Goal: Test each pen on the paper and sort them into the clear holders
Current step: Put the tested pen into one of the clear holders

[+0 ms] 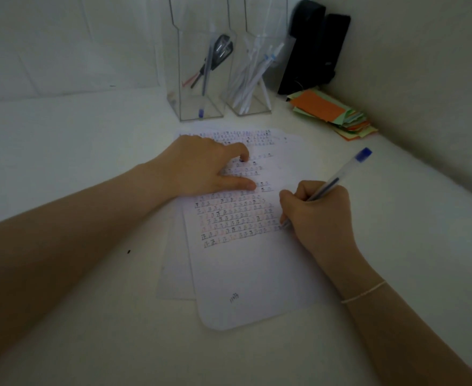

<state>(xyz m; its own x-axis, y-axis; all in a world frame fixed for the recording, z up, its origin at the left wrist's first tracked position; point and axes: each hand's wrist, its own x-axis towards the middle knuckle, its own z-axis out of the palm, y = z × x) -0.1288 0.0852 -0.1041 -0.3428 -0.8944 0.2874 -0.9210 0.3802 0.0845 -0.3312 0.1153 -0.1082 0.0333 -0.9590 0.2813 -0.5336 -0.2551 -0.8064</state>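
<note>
A sheet of paper (246, 274) lies on the white table, its upper half filled with rows of small pen marks. My right hand (315, 215) grips a clear pen with a blue cap (338, 176), its tip touching the paper at the right end of a row. My left hand (204, 165) presses flat on the paper's upper part, fingers spread. Behind the paper stand two clear holders: the left holder (201, 107) contains a few dark pens, the right holder (251, 104) contains several white pens.
A stack of coloured paper slips (332, 112) lies at the back right next to a black case (312, 48) leaning in the wall corner. A second sheet (173, 268) sticks out under the paper on the left. A wall runs along the right.
</note>
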